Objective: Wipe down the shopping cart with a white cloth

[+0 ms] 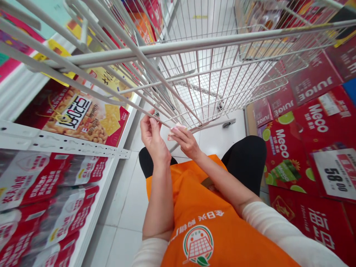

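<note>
A white wire shopping cart [211, 42] stands tilted over my lap. My left hand [154, 138] is at its lower left edge, thumb and fingers closed around a thin wire. Just to the right, my right hand [187, 141] pinches a small crumpled white-and-pink cloth [174, 130] against the lower wires of the cart. Most of the cloth is hidden under my fingers, so I cannot tell its full shape.
Shelves on the left hold a snack box [80, 115] and shrink-wrapped bottle packs [69, 207]. Stacked red drink cartons [294, 148] with a price sign [335, 174] rise on the right. My orange apron [200, 207] and bent knees are close below the cart, above white floor tiles [125, 218].
</note>
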The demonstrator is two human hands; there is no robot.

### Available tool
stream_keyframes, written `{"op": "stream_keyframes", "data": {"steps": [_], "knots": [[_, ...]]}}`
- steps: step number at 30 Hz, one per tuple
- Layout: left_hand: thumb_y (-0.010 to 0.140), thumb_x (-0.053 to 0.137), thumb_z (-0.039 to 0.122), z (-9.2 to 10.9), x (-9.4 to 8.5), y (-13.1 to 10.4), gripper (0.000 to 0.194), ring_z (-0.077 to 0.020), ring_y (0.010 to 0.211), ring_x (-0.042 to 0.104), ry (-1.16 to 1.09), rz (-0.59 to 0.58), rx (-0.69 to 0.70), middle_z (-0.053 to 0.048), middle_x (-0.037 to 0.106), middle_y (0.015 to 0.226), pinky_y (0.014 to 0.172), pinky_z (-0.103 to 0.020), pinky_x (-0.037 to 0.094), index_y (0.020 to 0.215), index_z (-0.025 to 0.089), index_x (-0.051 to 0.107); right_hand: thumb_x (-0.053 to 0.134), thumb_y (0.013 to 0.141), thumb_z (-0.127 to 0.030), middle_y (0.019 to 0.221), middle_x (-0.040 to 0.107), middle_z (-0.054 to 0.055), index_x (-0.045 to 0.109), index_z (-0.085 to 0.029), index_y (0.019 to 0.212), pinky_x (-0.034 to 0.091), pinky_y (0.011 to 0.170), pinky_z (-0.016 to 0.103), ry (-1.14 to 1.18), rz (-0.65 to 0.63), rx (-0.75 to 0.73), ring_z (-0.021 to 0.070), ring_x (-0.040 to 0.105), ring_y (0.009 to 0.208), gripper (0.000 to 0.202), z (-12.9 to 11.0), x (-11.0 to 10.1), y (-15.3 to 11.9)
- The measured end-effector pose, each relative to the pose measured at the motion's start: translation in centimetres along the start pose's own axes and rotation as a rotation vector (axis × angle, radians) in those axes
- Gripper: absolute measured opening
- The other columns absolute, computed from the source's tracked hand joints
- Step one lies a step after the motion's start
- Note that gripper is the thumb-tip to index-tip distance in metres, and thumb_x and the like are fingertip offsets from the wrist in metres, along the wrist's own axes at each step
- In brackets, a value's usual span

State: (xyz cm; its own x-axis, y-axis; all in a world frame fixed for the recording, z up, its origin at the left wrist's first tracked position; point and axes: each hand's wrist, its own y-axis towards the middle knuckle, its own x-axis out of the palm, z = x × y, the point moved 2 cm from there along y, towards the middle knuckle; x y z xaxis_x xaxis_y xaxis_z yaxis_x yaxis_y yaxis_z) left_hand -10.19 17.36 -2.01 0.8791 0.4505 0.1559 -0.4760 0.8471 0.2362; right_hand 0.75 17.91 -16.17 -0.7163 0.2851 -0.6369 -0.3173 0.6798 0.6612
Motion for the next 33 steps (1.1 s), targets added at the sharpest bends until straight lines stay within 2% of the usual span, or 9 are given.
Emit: {"op": "stream_keyframes", "data": {"steps": [3,6,10,13,17,22,25,29,33], "knots": [[0.091,0.059,0.069,-1.2,0.2,-0.5,0.047,-0.0158,0.104,0.065,-0.028,0.024,-0.059,-0.005,0.066,0.11,0.095,-0.029,0.054,0.11,0.026,0.065,0.052,0.103,-0.022,0.133,0.073,0.003,0.067,-0.033,0.136,0.042,0.128,0.042,-0.043,0.112,-0.004,0.0191,0.058,0.14,0.037,0.6,-0.9,1.5],[0.088,0.063,0.07,-1.7,0.1,-0.5,0.048,-0.0145,0.098,0.064,-0.037,-0.007,-0.091,-0.004,0.064,0.105,0.091,-0.028,0.055,0.108,0.026,0.063,0.053,0.103,-0.023,0.129,0.074,0.004,0.07,-0.031,0.13,0.049,0.123,0.04,-0.119,0.165,0.003,0.0186,0.063,0.133,0.034,2.2,-0.9,1.5],[0.085,0.069,0.067,-1.6,-0.2,-0.4,0.047,-0.014,0.101,0.063,-0.036,-0.03,-0.105,-0.004,0.064,0.112,0.094,-0.027,0.054,0.11,0.028,0.065,0.05,0.104,-0.022,0.122,0.077,0.009,0.076,-0.024,0.118,0.057,0.111,0.037,-0.087,0.152,0.059,0.0182,0.066,0.126,0.03,3.4,-0.8,-0.2],[0.083,0.072,0.065,-1.5,-0.2,-0.5,0.047,-0.0126,0.097,0.062,-0.039,-0.029,-0.087,-0.003,0.063,0.107,0.092,-0.025,0.054,0.111,0.028,0.065,0.051,0.104,-0.026,0.132,0.073,0.008,0.073,-0.028,0.126,0.053,0.116,0.04,-0.074,0.12,0.103,0.0188,0.062,0.132,0.031,2.7,-0.9,0.2],[0.085,0.072,0.063,-1.6,-0.4,-0.6,0.046,-0.0119,0.093,0.062,-0.037,-0.046,-0.069,-0.002,0.063,0.107,0.089,-0.025,0.054,0.112,0.028,0.063,0.054,0.103,-0.028,0.139,0.07,0.003,0.066,-0.034,0.136,0.047,0.122,0.04,-0.108,0.12,0.055,0.0189,0.059,0.138,0.035,2.0,-0.5,1.9],[0.082,0.073,0.064,-1.6,-0.8,-0.5,0.046,-0.0131,0.095,0.065,-0.019,-0.038,-0.112,-0.002,0.064,0.1,0.09,-0.026,0.055,0.109,0.027,0.066,0.051,0.104,-0.025,0.126,0.076,0.008,0.073,-0.029,0.125,0.052,0.112,0.036,-0.101,0.082,0.098,0.0183,0.066,0.126,0.03,3.1,-0.4,-0.3],[0.084,0.072,0.063,-1.5,-1.0,-0.5,0.043,-0.0132,0.095,0.065,-0.002,-0.039,-0.107,-0.002,0.065,0.101,0.091,-0.028,0.055,0.108,0.028,0.066,0.049,0.105,-0.024,0.126,0.076,0.008,0.073,-0.029,0.126,0.051,0.113,0.038,-0.124,0.151,0.091,0.0191,0.066,0.127,0.032,3.4,-0.9,-1.0],[0.084,0.072,0.062,-1.3,-1.1,-0.3,0.041,-0.0129,0.091,0.064,0.0,-0.036,-0.097,-0.001,0.063,0.096,0.089,-0.028,0.055,0.104,0.027,0.064,0.051,0.104,-0.026,0.128,0.075,0.006,0.068,-0.033,0.134,0.045,0.12,0.039,-0.152,0.203,0.13,0.02,0.064,0.129,0.035,4.1,-1.0,-0.3],[0.082,0.077,0.058,-1.2,-1.3,0.0,0.039,-0.0124,0.089,0.063,-0.044,-0.036,-0.114,0.0,0.063,0.096,0.089,-0.029,0.056,0.1,0.026,0.064,0.053,0.103,-0.023,0.118,0.08,0.006,0.074,-0.027,0.123,0.052,0.108,0.039,-0.295,0.29,0.109,0.0203,0.069,0.116,0.029,4.5,-1.3,-1.1]]}}
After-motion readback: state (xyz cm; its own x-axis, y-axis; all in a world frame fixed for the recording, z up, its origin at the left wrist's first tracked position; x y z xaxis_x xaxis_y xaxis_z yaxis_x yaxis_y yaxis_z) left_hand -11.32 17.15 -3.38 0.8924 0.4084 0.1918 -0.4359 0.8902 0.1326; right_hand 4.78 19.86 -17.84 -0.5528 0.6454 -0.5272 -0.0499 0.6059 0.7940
